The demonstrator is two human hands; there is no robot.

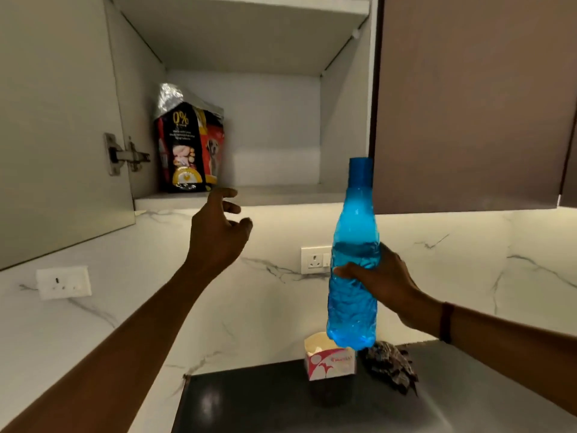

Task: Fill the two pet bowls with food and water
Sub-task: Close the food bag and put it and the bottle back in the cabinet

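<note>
The right hand (384, 285) grips a blue bottle (356, 245) upright above the surface's (281, 401) back edge. The left hand (215, 235), fingers loosely spread and holding nothing, hovers just below the food bag (189, 151), which stands at the shelf's (281, 193) left edge.

Kitchen corner: open wall cabinet (281, 196) with pale door (56, 120) and steel hinge (125, 154), beside a closed brown door (468, 104). White veined marble wall (468, 276) bears two sockets (64, 282) (315, 260). Dark glossy worktop (249, 407) lies below.
</note>
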